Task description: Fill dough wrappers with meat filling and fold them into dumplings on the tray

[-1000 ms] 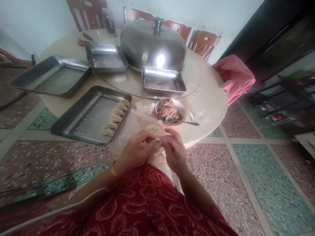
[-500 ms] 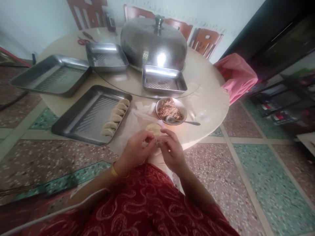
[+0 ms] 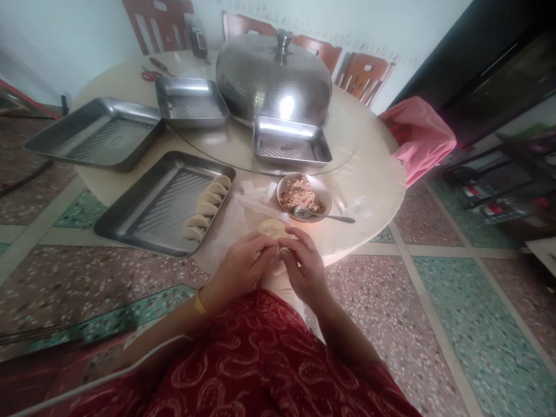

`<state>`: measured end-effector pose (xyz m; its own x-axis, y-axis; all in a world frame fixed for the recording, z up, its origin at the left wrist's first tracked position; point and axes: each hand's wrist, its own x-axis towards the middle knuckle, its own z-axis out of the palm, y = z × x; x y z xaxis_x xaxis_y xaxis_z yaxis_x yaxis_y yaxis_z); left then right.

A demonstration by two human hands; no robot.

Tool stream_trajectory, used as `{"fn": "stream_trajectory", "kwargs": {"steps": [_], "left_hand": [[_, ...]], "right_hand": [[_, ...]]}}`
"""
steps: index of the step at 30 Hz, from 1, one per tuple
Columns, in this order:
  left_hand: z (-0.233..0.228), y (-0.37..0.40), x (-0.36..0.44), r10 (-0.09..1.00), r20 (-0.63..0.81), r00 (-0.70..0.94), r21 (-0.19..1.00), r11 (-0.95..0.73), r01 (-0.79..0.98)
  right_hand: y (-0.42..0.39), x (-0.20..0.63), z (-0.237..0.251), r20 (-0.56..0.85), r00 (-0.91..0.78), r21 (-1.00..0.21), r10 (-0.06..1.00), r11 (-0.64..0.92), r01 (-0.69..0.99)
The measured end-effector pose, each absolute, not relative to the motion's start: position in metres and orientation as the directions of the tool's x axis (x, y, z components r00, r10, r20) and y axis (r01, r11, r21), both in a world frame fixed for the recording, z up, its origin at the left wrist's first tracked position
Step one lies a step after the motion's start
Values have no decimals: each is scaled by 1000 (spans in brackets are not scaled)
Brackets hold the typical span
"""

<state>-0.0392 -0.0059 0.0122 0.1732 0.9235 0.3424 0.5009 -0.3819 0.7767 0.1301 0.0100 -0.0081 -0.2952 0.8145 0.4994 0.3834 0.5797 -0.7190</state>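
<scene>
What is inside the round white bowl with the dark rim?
A chunky pinkish mixture and the head of a silver metal spoon, whose handle crosses the rim. The mixture hides the bottom of the bowl.

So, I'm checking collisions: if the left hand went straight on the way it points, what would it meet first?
Most likely the right hand, close beside the left hand; anything pinched between them is mostly hidden, and depth is unclear.

The left forearm [image 3: 167, 324] and right forearm [image 3: 347, 333] angle inward — left hand [image 3: 238, 262] and right hand [image 3: 306, 267] nearly meeting at the fingertips, fingers bent in a pinch, the right index finger raised.
</scene>
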Motion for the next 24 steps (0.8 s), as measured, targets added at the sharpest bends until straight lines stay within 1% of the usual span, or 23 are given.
{"fn": "stream_trajectory", "kwargs": {"steps": [3, 6, 11, 16, 21, 24], "left_hand": [[13, -7, -39, 916, 358, 181, 772, -400, 495], [12, -8, -38, 920, 364, 147, 765, -385, 517], [13, -5, -40, 961, 265, 72, 813, -263, 519], [14, -2, -41, 960, 279, 25, 754, -235, 613], [12, -3, -38, 953, 296, 62, 713, -263, 650], [12, -3, -38, 941, 332, 70, 680, -290, 674]], "right_hand": [[12, 129, -10, 503, -278, -725, 818, 575, 380], [12, 128, -10, 496, -270, -737, 825, 565, 372], [9, 129, -7, 493, -270, -743, 827, 562, 363], [7, 129, -8, 514, -245, -743, 822, 569, 352], [7, 127, -10, 512, -217, -741, 831, 556, 377], [7, 126, -10, 514, -204, -746, 833, 551, 374]]}}
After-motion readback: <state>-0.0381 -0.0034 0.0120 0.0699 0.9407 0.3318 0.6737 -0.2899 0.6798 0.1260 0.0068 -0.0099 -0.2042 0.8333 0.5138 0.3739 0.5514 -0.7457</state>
